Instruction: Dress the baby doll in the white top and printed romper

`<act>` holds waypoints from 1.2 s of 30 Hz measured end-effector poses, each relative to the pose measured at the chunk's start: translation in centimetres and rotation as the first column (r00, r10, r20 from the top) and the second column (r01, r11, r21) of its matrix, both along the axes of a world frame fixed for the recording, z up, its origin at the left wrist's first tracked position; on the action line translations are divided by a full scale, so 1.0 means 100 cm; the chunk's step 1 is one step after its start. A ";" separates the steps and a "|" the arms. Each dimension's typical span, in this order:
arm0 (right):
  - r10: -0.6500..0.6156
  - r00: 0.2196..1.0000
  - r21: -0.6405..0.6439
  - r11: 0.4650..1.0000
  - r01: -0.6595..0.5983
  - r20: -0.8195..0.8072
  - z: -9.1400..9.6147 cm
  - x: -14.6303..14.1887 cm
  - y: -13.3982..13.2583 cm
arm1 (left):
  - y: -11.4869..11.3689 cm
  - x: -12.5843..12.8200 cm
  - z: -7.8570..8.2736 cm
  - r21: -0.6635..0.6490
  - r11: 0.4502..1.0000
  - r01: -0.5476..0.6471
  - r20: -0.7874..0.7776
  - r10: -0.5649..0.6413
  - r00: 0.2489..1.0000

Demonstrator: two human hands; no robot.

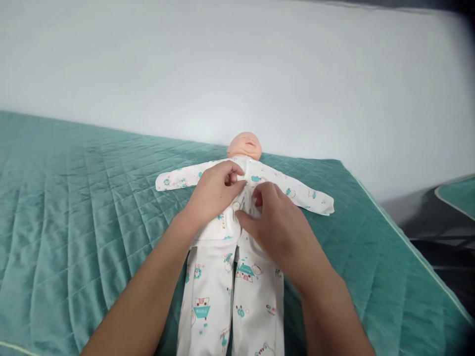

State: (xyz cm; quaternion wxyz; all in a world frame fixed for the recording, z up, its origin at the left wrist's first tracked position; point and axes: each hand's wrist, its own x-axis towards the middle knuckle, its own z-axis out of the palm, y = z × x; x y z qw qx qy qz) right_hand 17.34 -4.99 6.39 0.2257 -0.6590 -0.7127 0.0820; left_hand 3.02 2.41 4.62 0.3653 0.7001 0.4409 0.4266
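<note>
A baby doll (245,145) lies on its back, dressed in a white baby shirt (213,231) and matching baby trousers (210,291) with teal and red prints. Both sleeves spread out sideways. My left hand (217,190) is at the chest, thumb and curled fingers closed on the shirt's front edge. Lower and to the right, my right hand (278,220) bends its fingers over the other side of the front, its thumb beside a pale button (236,206). The cloth between its fingertips is partly hidden.
A teal quilted cover (92,212) lies under the doll, its pale-trimmed edge running down the right side. Behind it rises a white wall (237,69). Another teal padded surface (460,197) stands at the far right, across a dark gap.
</note>
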 end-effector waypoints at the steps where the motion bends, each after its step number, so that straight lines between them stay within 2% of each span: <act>1: -0.020 0.999 -0.027 0.999 0.021 0.030 0.000 -0.002 -0.004 | -0.001 -0.002 0.001 -0.017 1.000 -0.003 0.003 0.004 1.000; 4: -0.045 0.998 -0.073 0.996 0.049 0.045 -0.001 -0.001 -0.011 | -0.004 -0.011 0.005 -0.112 0.989 0.095 0.043 -0.091 0.995; 6: -0.008 1.000 -0.066 0.998 0.009 0.006 -0.002 0.004 -0.012 | -0.007 -0.019 0.008 -0.164 0.967 0.194 0.037 -0.191 0.981; 9: 0.090 0.986 -0.072 0.992 -0.101 -0.143 0.000 0.014 -0.007 | -0.011 -0.029 0.011 -0.212 0.931 0.296 -0.034 -0.310 0.950; 12: 0.087 0.938 -0.146 0.979 -0.144 -0.337 0.004 0.023 -0.003 | -0.013 -0.031 0.011 -0.180 0.934 0.310 -0.112 -0.333 0.936; 15: 0.011 0.844 -0.213 0.966 -0.148 -0.536 0.006 0.025 -0.001 | -0.013 -0.031 0.012 -0.179 0.933 0.312 -0.101 -0.333 0.937; 20: -0.011 0.601 -0.166 0.965 -0.204 -0.799 0.003 0.016 0.001 | -0.016 -0.031 0.013 -0.254 0.891 0.376 0.134 -0.353 0.926; 24: -0.035 0.527 -0.171 0.962 -0.213 -0.849 -0.001 0.009 0.004 | -0.016 -0.031 0.011 -0.289 0.860 0.421 0.220 -0.368 0.903; 30: -0.059 0.552 -0.191 0.964 -0.186 -0.832 -0.003 0.007 0.006 | -0.012 -0.030 0.006 -0.298 0.842 0.449 0.265 -0.379 0.887; 36: -0.044 0.482 -0.177 0.956 -0.234 -0.875 -0.008 0.013 0.009 | -0.012 -0.025 0.003 -0.300 0.847 0.439 0.320 -0.344 0.883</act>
